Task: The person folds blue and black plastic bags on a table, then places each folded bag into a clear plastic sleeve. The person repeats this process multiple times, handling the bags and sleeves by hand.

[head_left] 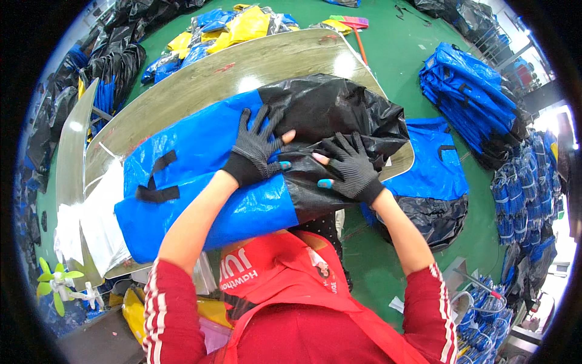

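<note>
Across the table lies a large blue and black bag [206, 136] of shiny woven plastic, its blue part to the left and its black part to the right. Black strap pieces [159, 182] sit on the blue part. My left hand [259, 145], in a dark grey glove with some fingertips bare, is spread flat over the seam between the two colours. On the black part my right hand [351, 167], gloved the same way, rests with its fingers apart. Both palms press on the bag, and neither hand grips anything.
The wood-patterned table [182, 97] has a curved far edge. White sheets [100, 224] lie at its left end. Another blue and black bag [424, 158] is on the green floor to the right, near a blue stack [467, 91]. A broom [357, 36] and yellow-blue bundles [242, 27] are beyond.
</note>
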Tool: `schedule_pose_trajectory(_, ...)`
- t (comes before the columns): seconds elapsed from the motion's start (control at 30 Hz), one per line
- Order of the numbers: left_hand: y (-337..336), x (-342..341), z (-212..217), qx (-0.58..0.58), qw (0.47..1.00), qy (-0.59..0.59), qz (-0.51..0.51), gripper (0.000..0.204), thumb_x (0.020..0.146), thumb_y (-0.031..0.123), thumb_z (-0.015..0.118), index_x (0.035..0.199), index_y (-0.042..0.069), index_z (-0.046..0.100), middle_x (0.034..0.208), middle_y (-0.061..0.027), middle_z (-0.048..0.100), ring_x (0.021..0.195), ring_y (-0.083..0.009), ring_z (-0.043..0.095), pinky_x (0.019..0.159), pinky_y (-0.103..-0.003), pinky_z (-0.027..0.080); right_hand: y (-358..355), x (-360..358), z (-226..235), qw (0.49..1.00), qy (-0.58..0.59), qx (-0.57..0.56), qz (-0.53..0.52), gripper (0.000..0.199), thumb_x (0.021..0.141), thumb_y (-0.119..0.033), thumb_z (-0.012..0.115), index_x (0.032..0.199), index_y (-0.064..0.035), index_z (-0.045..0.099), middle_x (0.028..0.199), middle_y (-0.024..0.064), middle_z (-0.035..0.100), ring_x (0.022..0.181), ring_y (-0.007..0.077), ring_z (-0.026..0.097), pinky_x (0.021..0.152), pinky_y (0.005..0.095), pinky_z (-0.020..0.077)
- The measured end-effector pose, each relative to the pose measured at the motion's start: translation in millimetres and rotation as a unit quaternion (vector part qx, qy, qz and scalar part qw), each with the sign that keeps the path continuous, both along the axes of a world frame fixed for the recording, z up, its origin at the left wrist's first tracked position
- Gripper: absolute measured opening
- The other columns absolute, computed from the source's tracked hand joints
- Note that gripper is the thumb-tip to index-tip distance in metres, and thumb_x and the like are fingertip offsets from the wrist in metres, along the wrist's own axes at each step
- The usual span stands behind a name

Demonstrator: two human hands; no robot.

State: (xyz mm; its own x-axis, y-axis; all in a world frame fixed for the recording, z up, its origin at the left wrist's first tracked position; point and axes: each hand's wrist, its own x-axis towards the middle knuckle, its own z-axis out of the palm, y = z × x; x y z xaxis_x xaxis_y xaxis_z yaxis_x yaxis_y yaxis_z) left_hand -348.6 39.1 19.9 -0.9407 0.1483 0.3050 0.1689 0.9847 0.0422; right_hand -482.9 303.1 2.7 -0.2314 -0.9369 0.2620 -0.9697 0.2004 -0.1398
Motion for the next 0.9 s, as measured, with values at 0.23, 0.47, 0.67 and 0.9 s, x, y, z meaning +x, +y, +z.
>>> schedule_pose_trajectory(0.23,19.4,15.2,-40.8,0.134,0.985,-0.04,-0.099,0.068,0.077,0.042,0.067,0.139,0.029,0.044,0.15,-0.0297,0.023,0.138,-0.0494,0.022,0.111,-0.064,0.017,50.6,57.1,57.7,0.995,0.024,-0.095,-0.014,0.043,0.07,-0.024,0.07,0.111,-0.0114,0.067,0.116,0.0171,0.06,0.114,0.0387,0.054,0.104,0.055,0.0341)
schedule_pose_trajectory(0.47,72.4,-5.7,-34.6,0.2,0.965,-0.091,-0.143,0.043,0.098,0.032,0.049,0.136,0.012,0.048,0.133,-0.0175,0.052,0.124,-0.0341,0.046,0.108,-0.045,0.033,-50.5,-51.4,110.8,0.998,-0.023,0.06,-0.013,0.032,0.088,-0.038,0.051,0.086,-0.0125,0.071,0.086,0.015,0.069,0.084,0.0356,0.067,0.073,0.046,0.0534)
schedule_pose_trajectory(0.67,48.8,10.7,-25.5,0.09,0.977,-0.068,-0.184,0.042,0.096,0.035,0.052,0.13,0.009,0.051,0.127,-0.0173,0.055,0.118,-0.0326,0.05,0.103,-0.044,0.036,-138.7,-99.7,37.6,0.945,-0.109,0.306,-0.036,0.045,0.085,-0.054,0.053,0.097,-0.0152,0.073,0.096,0.0185,0.068,0.089,0.0386,0.066,0.079,0.0438,0.0514)
schedule_pose_trajectory(0.9,-66.2,189.9,14.8,0.062,0.98,-0.172,-0.077,0.042,0.094,0.038,0.056,0.122,0.006,0.055,0.119,-0.0171,0.059,0.11,-0.0309,0.054,0.097,-0.043,0.04,-101.1,-136.7,2.5,0.961,-0.19,0.136,-0.146,0.051,0.086,-0.052,0.056,0.097,-0.0051,0.071,0.093,0.0211,0.067,0.087,0.0385,0.066,0.078,0.0416,0.0502)
